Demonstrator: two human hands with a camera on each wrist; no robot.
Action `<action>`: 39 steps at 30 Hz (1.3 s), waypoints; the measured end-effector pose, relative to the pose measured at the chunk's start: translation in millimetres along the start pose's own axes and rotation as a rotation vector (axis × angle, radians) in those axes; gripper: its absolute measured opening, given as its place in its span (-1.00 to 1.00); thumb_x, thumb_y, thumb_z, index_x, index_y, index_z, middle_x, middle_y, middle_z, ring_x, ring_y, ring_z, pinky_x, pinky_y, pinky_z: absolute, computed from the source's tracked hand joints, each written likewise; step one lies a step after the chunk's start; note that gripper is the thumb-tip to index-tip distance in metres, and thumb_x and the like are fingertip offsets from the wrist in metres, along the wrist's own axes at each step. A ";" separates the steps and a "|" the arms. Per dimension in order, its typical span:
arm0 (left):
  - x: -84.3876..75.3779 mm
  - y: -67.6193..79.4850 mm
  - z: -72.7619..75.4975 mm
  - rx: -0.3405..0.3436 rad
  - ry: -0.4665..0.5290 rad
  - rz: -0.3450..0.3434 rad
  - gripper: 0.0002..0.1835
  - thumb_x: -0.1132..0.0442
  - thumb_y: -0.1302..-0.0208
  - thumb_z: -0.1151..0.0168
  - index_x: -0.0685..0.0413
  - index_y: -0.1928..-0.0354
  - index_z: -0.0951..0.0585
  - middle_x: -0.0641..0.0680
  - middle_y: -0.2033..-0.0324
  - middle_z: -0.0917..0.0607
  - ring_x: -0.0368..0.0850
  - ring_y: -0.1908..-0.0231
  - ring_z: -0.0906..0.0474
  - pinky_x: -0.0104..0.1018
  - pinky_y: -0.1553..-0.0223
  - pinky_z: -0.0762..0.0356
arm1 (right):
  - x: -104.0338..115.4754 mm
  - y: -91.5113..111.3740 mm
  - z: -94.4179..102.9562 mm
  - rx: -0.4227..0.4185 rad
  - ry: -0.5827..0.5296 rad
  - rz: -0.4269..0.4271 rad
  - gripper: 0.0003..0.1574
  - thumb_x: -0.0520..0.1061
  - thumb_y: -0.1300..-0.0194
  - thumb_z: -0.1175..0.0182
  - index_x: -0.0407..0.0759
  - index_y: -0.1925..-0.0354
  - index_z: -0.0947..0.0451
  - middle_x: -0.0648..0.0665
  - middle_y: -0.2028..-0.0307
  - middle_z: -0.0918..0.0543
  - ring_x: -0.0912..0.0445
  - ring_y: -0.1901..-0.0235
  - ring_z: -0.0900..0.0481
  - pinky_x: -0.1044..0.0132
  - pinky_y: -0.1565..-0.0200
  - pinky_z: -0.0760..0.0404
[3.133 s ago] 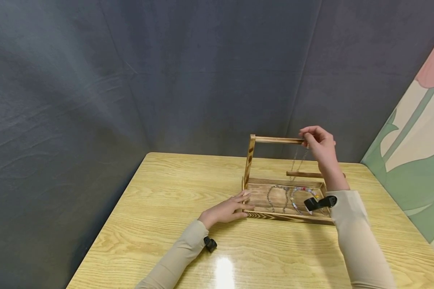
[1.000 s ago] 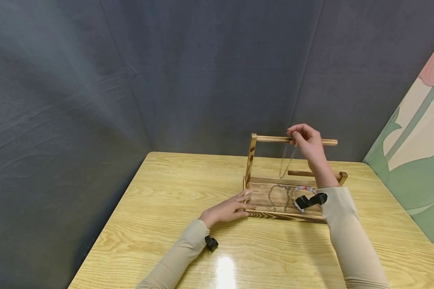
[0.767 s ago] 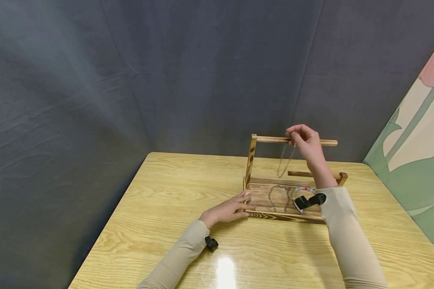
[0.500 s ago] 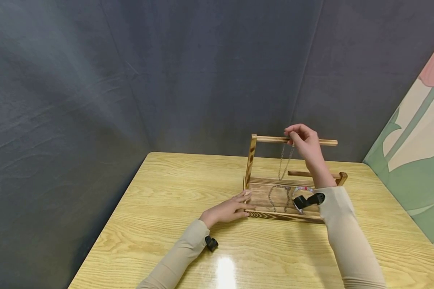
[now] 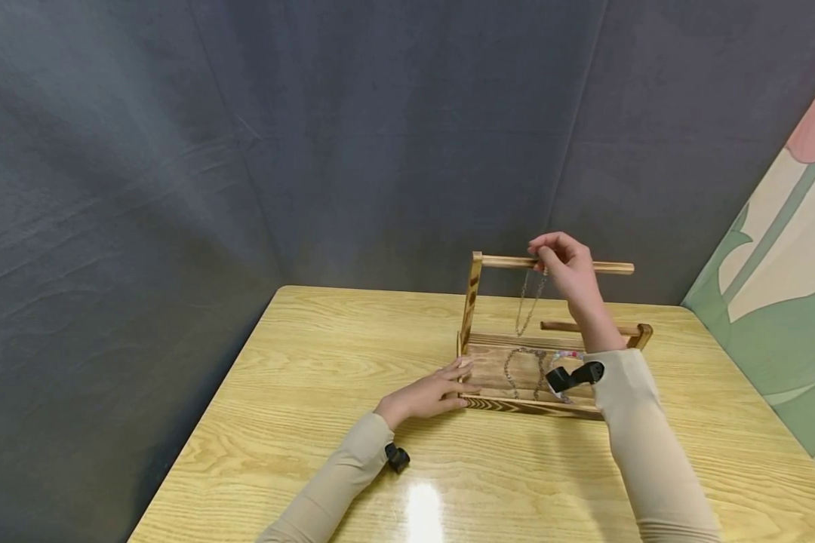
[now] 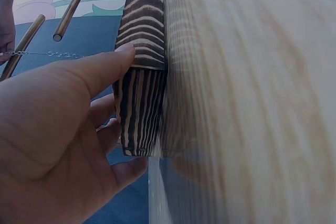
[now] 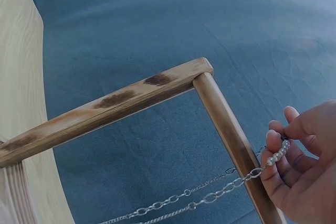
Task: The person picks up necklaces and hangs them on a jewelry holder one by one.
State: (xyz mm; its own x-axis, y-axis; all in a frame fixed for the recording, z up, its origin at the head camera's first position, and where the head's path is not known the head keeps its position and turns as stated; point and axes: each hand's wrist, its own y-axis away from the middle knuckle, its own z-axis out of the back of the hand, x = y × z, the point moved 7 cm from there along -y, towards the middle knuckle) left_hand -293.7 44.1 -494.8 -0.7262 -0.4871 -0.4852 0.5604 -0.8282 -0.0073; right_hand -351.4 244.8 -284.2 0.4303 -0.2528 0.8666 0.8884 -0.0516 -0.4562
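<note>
A wooden jewellery stand [image 5: 509, 407] with a shallow tray stands on the table. My left hand [image 5: 424, 396] rests at its left end, fingers laid over the end wall and thumb at the front corner. Above the upper bar [image 5: 505, 262], my right hand [image 5: 567, 268] pinches a silver chain bracelet [image 5: 521, 309] by its pearl-like beads [image 7: 278, 153]. The bracelet's loop dangles below the bar; in the right wrist view its strands pass on both sides of the bar. In the tray lie another chain bracelet [image 5: 509, 369] and a colourful beaded bracelet [image 5: 569, 354], partly hidden by the right wrist camera.
A lower bar [image 5: 560, 326] juts leftward from a short post [image 5: 644, 335] at the stand's right. Behind the wood-grain table [image 5: 299, 354] hangs a dark curtain [image 5: 380, 151]. On the right is a wall painted with flowers [image 5: 781, 324].
My right hand has slid left along the upper bar with the bracelet, leaving the bar's right end in sight. My left hand has stayed at the stand's left end.
</note>
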 end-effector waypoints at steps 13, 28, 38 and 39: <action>-0.3 -0.8 0.6 0.014 0.011 0.001 -0.51 -0.04 -0.41 0.12 -0.18 -0.34 -0.31 0.03 -0.45 0.09 -0.05 -0.44 0.34 -0.05 -0.38 0.03 | 3.3 1.3 -6.1 0.010 -0.004 0.006 -0.76 -0.19 -0.39 0.02 -0.26 0.17 -0.55 -0.05 0.31 -0.59 0.15 0.49 -0.46 0.49 0.42 -0.51; 1.5 0.2 0.7 0.009 0.011 0.001 -0.52 -0.01 -0.42 0.12 -0.18 -0.35 -0.29 0.04 -0.45 0.09 -0.04 -0.44 0.32 -0.06 -0.38 0.01 | 1.3 -0.9 -13.0 0.019 0.026 -0.002 -0.75 -0.19 -0.39 0.03 -0.31 0.15 -0.53 -0.03 0.32 -0.58 0.09 0.48 -0.47 0.49 0.42 -0.51; 2.8 1.1 -0.3 0.007 0.009 0.019 -0.51 -0.03 -0.40 0.10 -0.21 -0.34 -0.30 0.01 -0.45 0.08 -0.11 -0.44 0.34 -0.07 -0.38 -0.01 | 1.7 1.0 -20.1 0.034 0.018 -0.010 -0.71 -0.18 -0.40 0.03 -0.39 0.11 -0.50 -0.02 0.32 -0.58 0.18 0.49 -0.46 0.49 0.40 -0.52; 2.6 1.1 -0.6 0.008 0.010 0.020 -0.51 -0.03 -0.40 0.11 -0.22 -0.34 -0.30 0.00 -0.46 0.09 -0.12 -0.44 0.35 -0.07 -0.38 -0.01 | 1.8 1.0 -20.6 0.035 0.018 -0.010 -0.71 -0.18 -0.40 0.03 -0.39 0.11 -0.49 -0.02 0.32 -0.58 0.19 0.49 -0.46 0.49 0.40 -0.52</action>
State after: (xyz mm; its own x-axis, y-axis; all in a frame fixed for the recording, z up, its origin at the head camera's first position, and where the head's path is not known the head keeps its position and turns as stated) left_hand -294.8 42.0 -496.6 -0.7107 -0.5006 -0.4942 0.5714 -0.8206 0.0096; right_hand -353.1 224.3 -287.2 0.4189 -0.2702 0.8669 0.8978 -0.0199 -0.4400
